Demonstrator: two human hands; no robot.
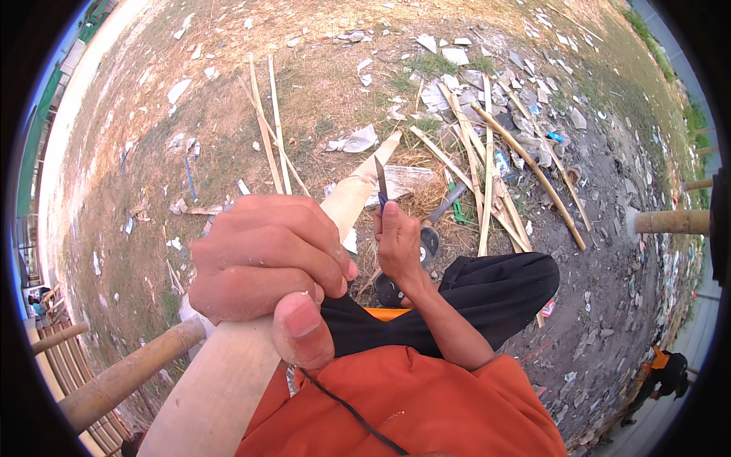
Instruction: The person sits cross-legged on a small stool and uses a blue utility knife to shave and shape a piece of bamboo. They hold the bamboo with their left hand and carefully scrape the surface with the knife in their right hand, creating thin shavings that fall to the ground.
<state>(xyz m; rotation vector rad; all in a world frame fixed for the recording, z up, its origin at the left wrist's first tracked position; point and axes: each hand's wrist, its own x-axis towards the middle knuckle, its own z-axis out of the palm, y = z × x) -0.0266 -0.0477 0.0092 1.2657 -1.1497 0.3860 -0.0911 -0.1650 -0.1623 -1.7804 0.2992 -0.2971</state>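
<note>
1. A pale wooden strip (pixel 354 194) slants through the left hand (pixel 263 263), its tapered end beyond the knuckles, its broad part behind the wrist side.
2. The left hand is closed firmly around that strip.
3. The right hand, (pixel 400 247) just right of it, grips a small knife (pixel 382 179), blade pointing away; whether it touches the strip, I cannot tell.
4. Beyond the right hand, rightward, lie narrow strips (pixel 488 160); others (pixel 279 126) lie ahead of the left.
</note>
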